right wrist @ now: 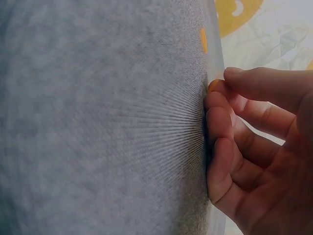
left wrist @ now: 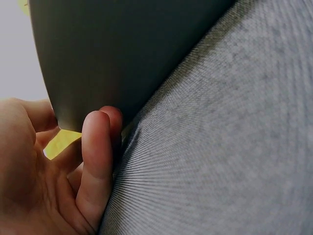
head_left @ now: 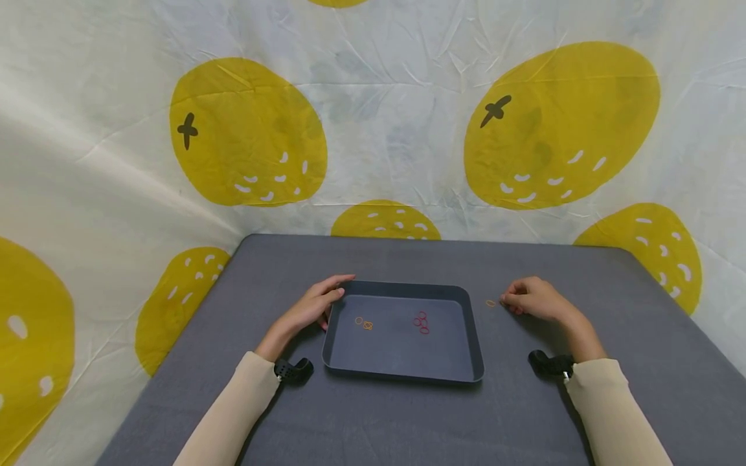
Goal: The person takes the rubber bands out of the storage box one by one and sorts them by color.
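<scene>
Gripped the tray (head_left: 390, 355) at its ten o'clock corner with the left hand (head_left: 315, 305), fingers curled about the edge. Seemed to pinch an orange ring (right wrist: 212, 86) between thumb and forefinger of the right hand (head_left: 531, 299), low over the cloth (head_left: 373, 427), off the tray's three o'clock side. Held both hands well apart, with the tray between.

Looked well along, judging by the layout: had orange rings (head_left: 359, 320) inside the tray towards nine o'clock and red rings (head_left: 424, 331) bunched at about two o'clock, colours apart. Could not count either bunch surely, for the overlap. Showed as left outside only the pinched one and a loose ring (head_left: 491, 303) on the cloth.

Had the loose ring just beside the right fingertips, at nine o'clock from them, towards the tray. Had the orange rings nearer the left hand, between three and four o'clock from it, and the red rings about midway between both hands. Faced a yellow-printed curtain (head_left: 402, 142) beyond, at twelve o'clock.
</scene>
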`<state>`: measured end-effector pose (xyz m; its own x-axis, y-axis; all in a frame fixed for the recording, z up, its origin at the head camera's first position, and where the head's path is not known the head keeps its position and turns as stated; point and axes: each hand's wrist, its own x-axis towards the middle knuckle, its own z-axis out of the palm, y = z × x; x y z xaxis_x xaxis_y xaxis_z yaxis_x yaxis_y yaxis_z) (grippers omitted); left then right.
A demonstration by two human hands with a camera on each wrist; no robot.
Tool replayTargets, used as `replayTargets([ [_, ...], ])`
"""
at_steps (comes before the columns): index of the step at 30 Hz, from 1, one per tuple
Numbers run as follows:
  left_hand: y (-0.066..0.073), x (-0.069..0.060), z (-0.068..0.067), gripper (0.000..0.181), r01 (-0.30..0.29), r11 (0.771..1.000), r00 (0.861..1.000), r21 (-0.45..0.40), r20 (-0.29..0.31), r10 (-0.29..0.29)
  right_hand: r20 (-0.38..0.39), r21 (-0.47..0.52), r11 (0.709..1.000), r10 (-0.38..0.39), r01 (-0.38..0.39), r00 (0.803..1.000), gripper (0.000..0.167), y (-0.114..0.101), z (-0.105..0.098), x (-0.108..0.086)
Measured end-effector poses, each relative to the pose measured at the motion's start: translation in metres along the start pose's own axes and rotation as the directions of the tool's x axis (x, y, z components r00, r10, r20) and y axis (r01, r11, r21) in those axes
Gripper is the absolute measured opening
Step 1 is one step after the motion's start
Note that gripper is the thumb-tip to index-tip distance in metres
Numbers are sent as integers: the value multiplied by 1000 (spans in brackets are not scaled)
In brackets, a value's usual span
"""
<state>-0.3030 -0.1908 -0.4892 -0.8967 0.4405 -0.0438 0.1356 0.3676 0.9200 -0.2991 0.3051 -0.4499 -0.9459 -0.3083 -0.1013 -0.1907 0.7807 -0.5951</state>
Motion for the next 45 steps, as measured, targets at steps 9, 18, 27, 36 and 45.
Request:
replayTargets([
  [9, 0, -1, -1, 47, -9, 1000, 1000, 1, 5, 9, -3, 0, 1000, 13, -13, 1000, 23, 1, 0, 1],
  [18, 2, -2, -2, 46, -13, 1000, 1000, 13, 8, 13, 23, 44, 999, 1, -2, 1000, 20, -3, 1, 1],
  [27, 2, -1, -3, 46, -13, 1000, 1000, 14, 5, 13, 6, 49, 998, -41, 41, 999, 17, -22, -6, -1],
  [36, 0, -2, -4, 46, -9, 1000, 1000, 14, -1, 9, -7, 53, 993, -109, 109, 994, 16, -42, -12, -4],
  [45, -1, 0, 0, 46, -1, 1000, 1000, -11, 4, 1, -3, 36, 987, -156, 156, 988, 16, -57, -13, -8],
])
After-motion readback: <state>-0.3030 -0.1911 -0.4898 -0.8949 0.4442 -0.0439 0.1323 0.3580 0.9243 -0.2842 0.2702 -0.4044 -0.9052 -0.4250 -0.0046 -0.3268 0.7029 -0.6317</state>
